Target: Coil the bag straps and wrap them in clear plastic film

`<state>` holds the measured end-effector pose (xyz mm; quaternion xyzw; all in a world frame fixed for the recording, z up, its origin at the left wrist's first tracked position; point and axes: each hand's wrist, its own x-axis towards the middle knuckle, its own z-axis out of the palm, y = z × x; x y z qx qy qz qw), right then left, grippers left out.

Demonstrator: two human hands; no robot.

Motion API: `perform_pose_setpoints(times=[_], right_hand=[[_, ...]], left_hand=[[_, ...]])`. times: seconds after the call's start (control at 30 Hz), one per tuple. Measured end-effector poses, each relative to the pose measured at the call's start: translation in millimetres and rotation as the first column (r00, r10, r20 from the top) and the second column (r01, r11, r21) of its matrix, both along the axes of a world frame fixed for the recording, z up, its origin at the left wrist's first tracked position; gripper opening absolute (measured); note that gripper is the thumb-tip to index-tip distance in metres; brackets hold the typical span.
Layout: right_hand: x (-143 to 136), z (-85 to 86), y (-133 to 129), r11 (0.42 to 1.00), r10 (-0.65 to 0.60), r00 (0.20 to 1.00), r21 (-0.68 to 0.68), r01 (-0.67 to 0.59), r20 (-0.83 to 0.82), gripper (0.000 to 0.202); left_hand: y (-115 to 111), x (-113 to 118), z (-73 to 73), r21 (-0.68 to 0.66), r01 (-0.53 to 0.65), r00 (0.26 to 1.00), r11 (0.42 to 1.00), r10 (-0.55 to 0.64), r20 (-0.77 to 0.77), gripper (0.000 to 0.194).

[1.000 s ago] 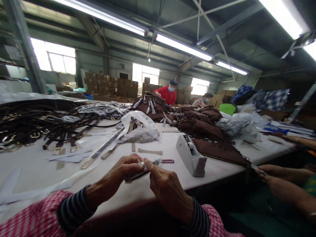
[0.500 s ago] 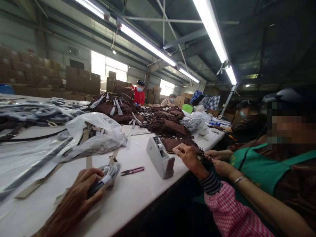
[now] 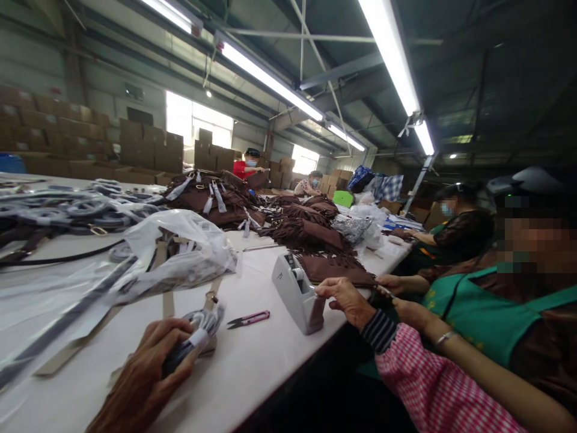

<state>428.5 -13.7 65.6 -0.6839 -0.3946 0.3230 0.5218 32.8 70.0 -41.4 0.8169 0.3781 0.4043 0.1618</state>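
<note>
Gripping plastic-wrapped bundle [image 3: 205, 323]: left hand [image 3: 148, 368]. Bag [image 3: 213, 242]: tan strips [image 3: 160, 255].

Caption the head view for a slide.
Left hand grips a wrapped bundle; right hand at the grey tape dispenser, snips lying between.

there's one tape dispenser [image 3: 292, 299] and one snipper [image 3: 247, 320].

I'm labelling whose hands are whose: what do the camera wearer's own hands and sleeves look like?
The right hand wears no glove; behind it come a dark cuff with lighter stripes and a pink-and-white checked sleeve. The left hand is also gloveless; its sleeve is out of view.
</note>
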Motion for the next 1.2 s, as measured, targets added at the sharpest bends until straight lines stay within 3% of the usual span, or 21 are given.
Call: perform_pose_setpoints(times=[0.17,0.3,0.4,0.5,0.6,0.7,0.8,0.93,1.07,1.2], right_hand=[[-9.7,-1.8,-20.4,0.974,-0.088,0.987,0.194,0.114,-0.138,0.029],[-20.8,-17.2,-48.6,0.98,-0.103,0.969,0.146,0.138,-0.225,0.039],[-25.1,-34.2,-52.4,0.987,-0.106,0.96,0.088,0.133,-0.261,0.049],[-21.4,-47.3,-48.4,0.986,-0.124,0.964,0.077,0.146,-0.234,0.052],[-17.9,-55.7,-53.8,0.987,-0.142,0.976,0.057,0.153,-0.164,0.049],[-28.6,-58.8,-62.5,0.997,-0.079,0.991,0.014,0.081,-0.104,0.046],[-66.5,-53.9,-57.1,0.987,0.158,0.983,0.022,-0.157,-0.088,0.043],[-152.0,-43.3,-24.2,0.907,0.419,0.873,0.16,-0.389,-0.25,0.04],[-212.9,-44.0,17.0,0.856,0.516,0.776,0.264,-0.445,-0.364,0.042],[-225.1,-54.3,39.2,0.865,0.503,0.775,0.217,-0.453,-0.383,0.045]], left_hand=[[7.4,-5.3,-8.3,-0.012,-0.041,0.998,0.999,0.042,0.055,0.048],[18.0,-9.3,-18.9,-0.032,-0.055,0.993,0.998,0.058,0.098,0.053],[21.5,-10.1,-20.4,-0.057,-0.054,0.99,0.997,0.061,0.126,0.056],[16.8,-9.5,-10.7,-0.123,-0.073,0.988,0.99,0.089,0.129,0.056],[3.2,-6.9,8.0,-0.169,-0.074,0.982,0.983,0.102,0.161,0.049],[-11.4,-1.1,26.6,-0.21,-0.024,0.978,0.977,0.067,0.2,0.04],[-17.9,4.9,37.6,-0.235,-0.011,0.975,0.972,0.062,0.213,0.033],[-19.4,6.5,40.2,-0.226,-0.016,0.973,0.974,0.068,0.222,0.029],[-18.9,4.8,37.4,-0.198,-0.011,0.966,0.98,0.061,0.252,0.027],[-17.3,5.2,34.4,-0.172,-0.009,0.96,0.985,0.056,0.273,0.026]])
